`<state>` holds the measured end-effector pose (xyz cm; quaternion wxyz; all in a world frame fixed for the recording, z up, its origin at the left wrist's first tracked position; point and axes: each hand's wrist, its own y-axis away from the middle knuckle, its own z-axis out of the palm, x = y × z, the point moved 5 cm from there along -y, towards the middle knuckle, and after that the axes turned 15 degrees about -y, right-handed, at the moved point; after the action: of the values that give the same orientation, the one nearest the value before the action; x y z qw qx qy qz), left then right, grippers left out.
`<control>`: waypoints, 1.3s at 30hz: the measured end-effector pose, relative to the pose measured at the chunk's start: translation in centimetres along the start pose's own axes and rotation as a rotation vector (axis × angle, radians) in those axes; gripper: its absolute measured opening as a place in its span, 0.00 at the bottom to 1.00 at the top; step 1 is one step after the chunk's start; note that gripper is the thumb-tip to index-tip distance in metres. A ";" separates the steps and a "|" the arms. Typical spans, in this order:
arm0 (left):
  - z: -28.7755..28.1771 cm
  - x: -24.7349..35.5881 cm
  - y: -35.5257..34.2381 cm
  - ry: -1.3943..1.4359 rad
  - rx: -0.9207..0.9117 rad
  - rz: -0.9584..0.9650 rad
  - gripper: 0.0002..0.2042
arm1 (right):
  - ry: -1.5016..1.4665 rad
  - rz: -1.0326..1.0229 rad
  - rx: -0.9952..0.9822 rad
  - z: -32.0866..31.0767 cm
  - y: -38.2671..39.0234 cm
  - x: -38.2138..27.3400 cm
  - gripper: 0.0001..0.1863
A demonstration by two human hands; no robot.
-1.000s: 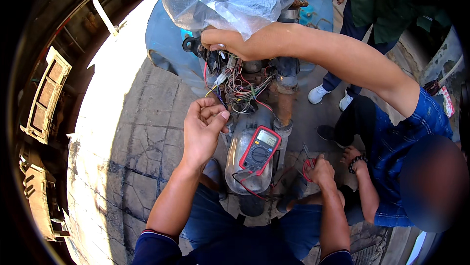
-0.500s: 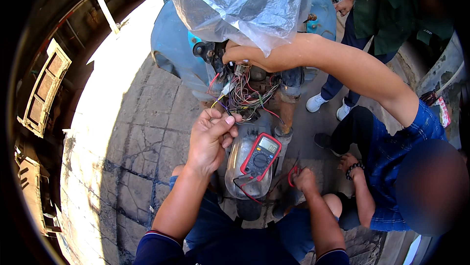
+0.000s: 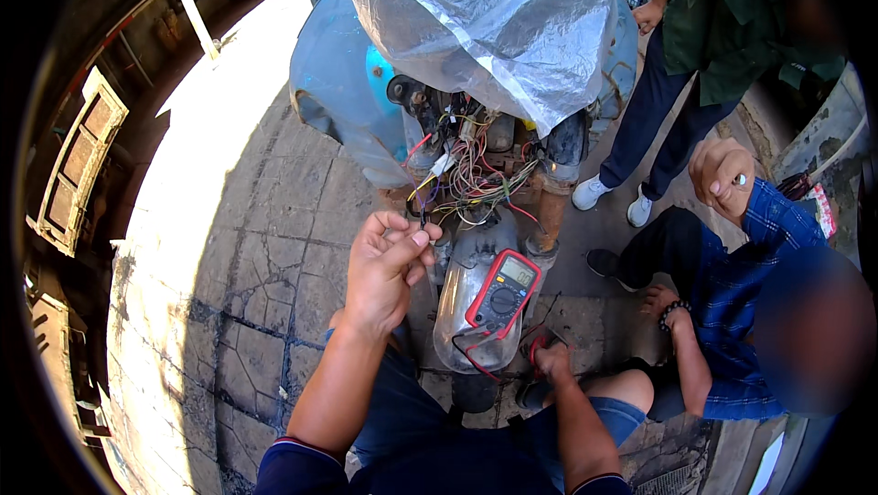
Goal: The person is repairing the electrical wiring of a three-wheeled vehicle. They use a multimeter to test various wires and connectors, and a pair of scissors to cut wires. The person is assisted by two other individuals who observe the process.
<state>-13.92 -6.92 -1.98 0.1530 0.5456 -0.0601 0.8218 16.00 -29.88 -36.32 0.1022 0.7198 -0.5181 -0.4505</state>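
My left hand (image 3: 389, 262) pinches the end of a thin wire (image 3: 422, 213), with a small dark piece at the fingertips. This wire leads up into a tangle of coloured wires (image 3: 480, 161) at the front of a motorcycle. On the clear-looking front mudguard (image 3: 448, 312) rests a red multimeter (image 3: 502, 294) with a lit display, its red and black leads hanging below. Low on the right, my right hand (image 3: 551, 360) is closed around a red looped thing (image 3: 538, 346), mostly hidden by the fingers; its kind does not show.
A plastic sheet (image 3: 494, 28) covers the motorcycle's top. To the right crouches a person in a blue checked shirt (image 3: 777, 220), one hand (image 3: 722, 175) raised. Another person in dark trousers (image 3: 654, 120) stands behind. Paving (image 3: 265, 257) lies left.
The crouching person's arm has pulled back from the wires to the right. My right hand has moved slightly left and down; my left still pinches the wire. The view has shifted a little.
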 end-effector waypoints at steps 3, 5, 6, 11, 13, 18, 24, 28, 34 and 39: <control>-0.4 -0.1 0.5 0.016 -0.011 0.010 0.11 | 0.006 0.018 0.031 0.1 3.3 -0.9 0.34; 0.3 0.4 0.5 0.017 -0.034 0.034 0.10 | -0.043 0.016 0.074 1.6 1.7 2.1 0.35; -0.1 0.4 0.7 0.019 -0.022 0.057 0.10 | -0.027 -0.015 0.068 1.8 3.0 1.1 0.36; 1.1 0.6 0.4 0.056 -0.059 0.123 0.10 | 0.158 -0.113 -0.086 2.2 3.2 0.4 0.29; 1.4 0.8 0.5 -0.141 -0.011 0.200 0.11 | 0.112 -0.137 -0.101 1.4 2.5 0.3 0.27; 2.4 1.3 1.2 -0.702 0.102 0.476 0.11 | -0.269 -0.400 -0.127 -4.5 3.8 -7.8 0.12; 3.4 0.7 1.5 -0.908 0.035 0.596 0.11 | -0.667 -0.758 -0.195 -12.4 17.0 -24.0 0.13; 3.6 0.6 1.9 -0.856 0.018 0.502 0.11 | -0.365 -1.233 -0.127 -11.8 24.9 -31.5 0.21; 3.2 1.0 2.1 -0.889 -0.052 0.484 0.11 | -0.310 -1.220 -0.257 -8.4 24.2 -33.0 0.11; 0.6 1.4 -0.1 -0.662 0.163 0.420 0.15 | -0.286 -1.201 -0.303 -7.6 24.5 -32.6 0.08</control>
<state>-13.86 -6.75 -0.46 -0.0898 0.7670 -0.1509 0.6171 3.88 -15.81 0.78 -0.1379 0.7953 0.0368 -0.5892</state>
